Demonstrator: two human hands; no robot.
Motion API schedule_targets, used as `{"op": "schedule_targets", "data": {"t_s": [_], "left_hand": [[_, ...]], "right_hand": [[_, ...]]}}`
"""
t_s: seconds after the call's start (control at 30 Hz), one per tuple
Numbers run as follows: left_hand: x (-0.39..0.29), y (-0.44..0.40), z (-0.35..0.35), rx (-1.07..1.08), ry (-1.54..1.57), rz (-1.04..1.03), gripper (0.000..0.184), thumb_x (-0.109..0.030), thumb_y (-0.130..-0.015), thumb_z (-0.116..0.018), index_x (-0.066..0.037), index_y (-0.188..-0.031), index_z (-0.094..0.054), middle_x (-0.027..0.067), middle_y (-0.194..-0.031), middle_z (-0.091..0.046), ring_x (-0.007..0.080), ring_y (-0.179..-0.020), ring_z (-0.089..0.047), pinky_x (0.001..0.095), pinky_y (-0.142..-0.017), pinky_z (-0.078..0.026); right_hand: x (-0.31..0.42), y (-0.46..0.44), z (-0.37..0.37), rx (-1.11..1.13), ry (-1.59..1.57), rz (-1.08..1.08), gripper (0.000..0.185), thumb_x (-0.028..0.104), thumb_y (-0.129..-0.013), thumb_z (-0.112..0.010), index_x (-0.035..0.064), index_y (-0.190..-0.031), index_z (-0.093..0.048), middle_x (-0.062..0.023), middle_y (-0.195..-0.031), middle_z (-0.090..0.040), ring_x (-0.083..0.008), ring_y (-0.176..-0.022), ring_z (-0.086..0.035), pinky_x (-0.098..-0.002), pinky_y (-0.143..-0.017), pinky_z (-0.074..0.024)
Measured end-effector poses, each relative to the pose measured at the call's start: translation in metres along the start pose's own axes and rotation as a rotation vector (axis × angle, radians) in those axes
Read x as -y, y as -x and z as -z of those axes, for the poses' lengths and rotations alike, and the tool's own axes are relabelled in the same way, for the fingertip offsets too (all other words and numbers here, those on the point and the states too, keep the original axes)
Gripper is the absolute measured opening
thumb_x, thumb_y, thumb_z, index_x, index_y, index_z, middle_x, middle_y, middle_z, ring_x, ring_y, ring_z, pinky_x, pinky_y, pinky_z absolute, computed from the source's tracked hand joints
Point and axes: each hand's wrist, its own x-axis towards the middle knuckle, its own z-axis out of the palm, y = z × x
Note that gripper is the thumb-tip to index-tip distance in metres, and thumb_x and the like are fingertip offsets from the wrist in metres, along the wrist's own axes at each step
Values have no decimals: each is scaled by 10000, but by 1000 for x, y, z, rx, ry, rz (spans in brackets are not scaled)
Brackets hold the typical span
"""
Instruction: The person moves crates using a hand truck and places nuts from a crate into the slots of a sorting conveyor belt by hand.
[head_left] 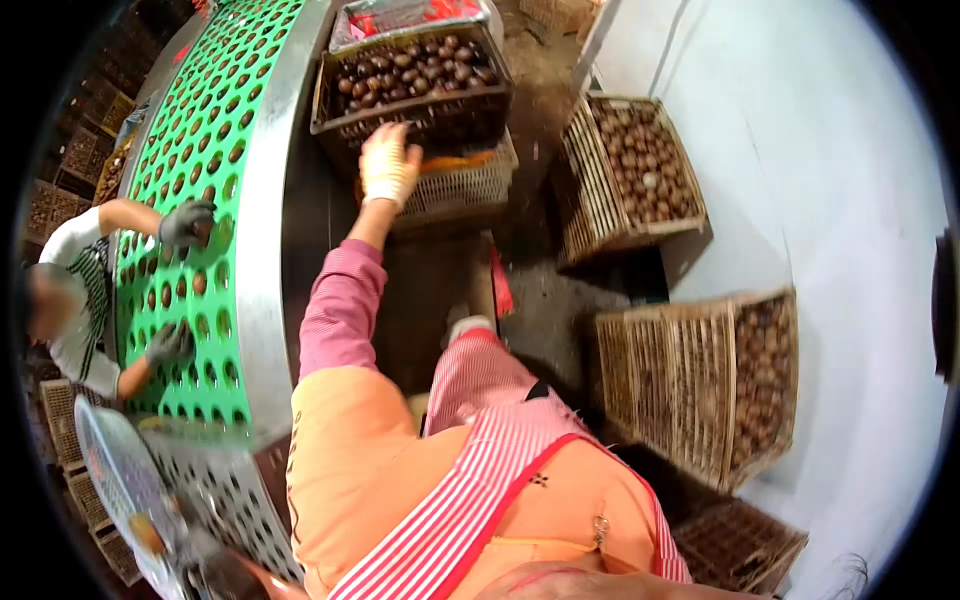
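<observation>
A white wall [850, 250] fills much of the right side, and a long green perforated sheet [205, 160] runs up the left side, framed by a metal border [265, 240]. Many of its holes hold brown rounded items, while others show green or dark openings.

Next in size are the wooden slatted crates by the wall: 1 slatted crate [665, 385] tipped toward its side in this view, with brown rounded items visible at its right, and 1 farther crate [585, 195] filled with similar items. A blue-rimmed basin [90, 440] is at the lower left.

The dark crate [330, 118] is beside the metal border, resting above a pale slatted crate [445, 190]. It holds a heap of glossy brown items [410, 72], which lie behind its near wall. Just beyond it is a shallow tray [345, 30] with red material inside.

The left hand [392, 165], with a pale, faintly striped covering, is at the near wall of the dark crate, its fingers partly spread and the thumb apart; I cannot tell whether it grips the wall. The right hand is out of view, so I cannot tell its state.

Across the green sheet, another person's 2 grey-gloved hands [188, 223] are over the holes. Smallest is a red strip [501, 285] on the floor.
</observation>
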Motion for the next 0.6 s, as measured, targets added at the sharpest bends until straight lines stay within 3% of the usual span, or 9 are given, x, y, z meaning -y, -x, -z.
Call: {"op": "schedule_targets", "data": {"t_s": [0.13,0.23,0.27,0.33,0.37,0.4,0.43,0.53,0.6], "left_hand": [[139,-82,-25,-74,-124,53,297,-208,-832,-665,-131,-1118,-642,99,-1120,-634,336,-1052,-578,461,-892,-481],[167,-85,-38,238,-270,105,178,-211,-851,-635,-138,-1012,-649,71,-975,-632,305,-963,-587,457,-814,-480],[156,-78,-41,129,-387,-25,110,-232,-854,-618,-142,-916,-627,47,-868,-607,274,-886,-583,434,-750,-465],[150,-86,-44,186,-409,22,107,-256,-858,-604,-151,-876,-612,42,-837,-598,256,-865,-582,415,-738,-455],[155,-91,-48,222,-406,19,125,-272,-867,-597,-147,-863,-604,36,-852,-602,256,-862,-579,415,-726,-449],[159,-98,-49,238,-405,-3,141,-283,-882,-589,-145,-855,-599,39,-839,-612,255,-846,-587,416,-723,-452],[167,-103,-52,278,-385,19,150,-288,-890,-583,-143,-856,-600,41,-830,-618,255,-833,-592,416,-718,-453],[173,-110,-52,326,-356,33,161,-290,-902,-572,-136,-865,-603,46,-814,-632,257,-812,-601,418,-707,-458],[170,-109,-45,352,-355,41,155,-280,-902,-566,-131,-901,-609,50,-823,-638,261,-815,-603,422,-705,-462]], "right_hand": [[72,-53,-49,115,377,-60,585,422,-928,-542,37,-1365,-490,-197,-1348,-531,-323,-1256,-495,-392,-1065,-376],[137,-107,-69,236,776,5,583,420,-927,-543,37,-1364,-493,-199,-1346,-532,-324,-1257,-496,-392,-1065,-377],[159,-138,-74,269,926,95,583,420,-927,-544,37,-1363,-493,-200,-1346,-532,-325,-1257,-496,-392,-1064,-377],[223,-192,-94,246,1054,367,582,419,-926,-544,37,-1362,-495,-202,-1345,-533,-325,-1257,-496,-391,-1064,-377],[345,-112,-129,76,711,492,523,332,-921,-552,-15,-1311,-526,-218,-1326,-555,-335,-1246,-518,-378,-1046,-394],[441,-57,-163,135,445,777,500,317,-927,-550,9,-1320,-528,-217,-1334,-554,-314,-1241,-533,-394,-1033,-424],[518,-20,-197,110,467,733,525,314,-912,-589,-8,-1320,-519,-196,-1340,-557,-298,-1239,-534,-381,-1029,-421],[657,36,-271,178,489,1266,509,240,-866,-645,35,-1315,-524,-177,-1347,-532,-315,-1245,-514,-364,-1068,-382],[717,27,-316,169,606,1438,586,288,-838,-675,73,-1351,-489,-150,-1393,-486,-332,-1295,-455,-391,-1086,-365]]}}
